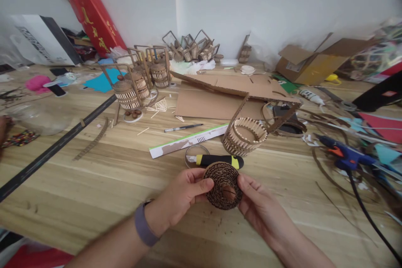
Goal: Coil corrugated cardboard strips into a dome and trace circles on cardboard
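Between my two hands is a round lid point(216, 194) of coiled corrugated cardboard, with a brown knob point(228, 192) on its face. My left hand point(185, 190) pinches its left edge, thumb on top. On the right edge, my right hand point(256, 197) grips it with thumb and fingers. Just beyond the lid lies a black and yellow utility knife point(220, 161), beside a clear ring point(192, 150). A small basket point(243, 138) of wooden sticks and cardboard, with a tall handle, stands behind the knife.
A blue glue gun point(348, 155) with its cable lies at the right. Finished lidded baskets point(127, 94) stand at the back left, near scattered sticks point(160, 106). A pen point(184, 127), a white strip point(188, 140) and cardboard sheets point(204, 100) lie beyond my hands.
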Demonstrator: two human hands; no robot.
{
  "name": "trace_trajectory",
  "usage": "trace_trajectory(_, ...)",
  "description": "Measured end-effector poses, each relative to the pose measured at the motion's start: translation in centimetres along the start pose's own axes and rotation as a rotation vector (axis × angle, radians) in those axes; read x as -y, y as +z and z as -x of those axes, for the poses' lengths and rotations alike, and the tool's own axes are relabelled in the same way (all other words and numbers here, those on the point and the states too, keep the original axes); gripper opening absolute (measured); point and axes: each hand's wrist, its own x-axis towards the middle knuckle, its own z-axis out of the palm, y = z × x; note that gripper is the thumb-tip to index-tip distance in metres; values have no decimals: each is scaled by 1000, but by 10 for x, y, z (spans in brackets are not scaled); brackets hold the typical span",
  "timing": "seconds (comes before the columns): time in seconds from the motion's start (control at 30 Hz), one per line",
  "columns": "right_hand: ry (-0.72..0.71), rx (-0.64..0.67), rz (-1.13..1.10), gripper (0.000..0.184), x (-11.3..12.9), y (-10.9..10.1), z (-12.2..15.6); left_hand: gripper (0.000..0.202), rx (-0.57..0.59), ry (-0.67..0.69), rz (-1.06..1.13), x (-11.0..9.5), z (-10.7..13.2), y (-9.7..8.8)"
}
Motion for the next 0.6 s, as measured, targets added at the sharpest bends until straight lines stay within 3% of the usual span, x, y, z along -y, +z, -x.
trace_trajectory(0.6,-4,-43,20,37,2,2,0,43,18,12,76,0,-3,0)
